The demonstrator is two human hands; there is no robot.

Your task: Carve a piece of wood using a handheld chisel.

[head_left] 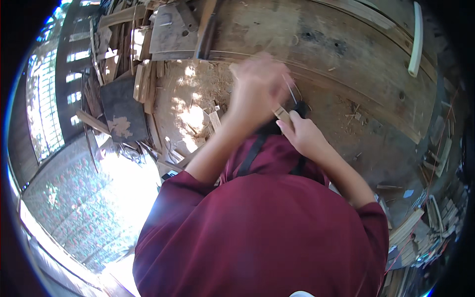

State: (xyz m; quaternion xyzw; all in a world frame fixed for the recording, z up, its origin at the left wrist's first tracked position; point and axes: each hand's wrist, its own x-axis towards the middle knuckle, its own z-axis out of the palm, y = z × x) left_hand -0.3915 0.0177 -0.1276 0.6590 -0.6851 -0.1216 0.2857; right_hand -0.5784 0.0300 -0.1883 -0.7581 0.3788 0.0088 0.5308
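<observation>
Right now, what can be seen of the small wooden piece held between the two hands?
The small wooden piece is a short, pale tan strip that looks like cut wood or bamboo, flat-sided and narrow. Only a short stretch shows; the rest is hidden by the hands. It lies tilted, pinched from below by the right hand and covered at its upper end by the blurred left hand. It is held above the worn wooden bench, close to the maroon shirt. Thin slivers rise beside it.
</observation>
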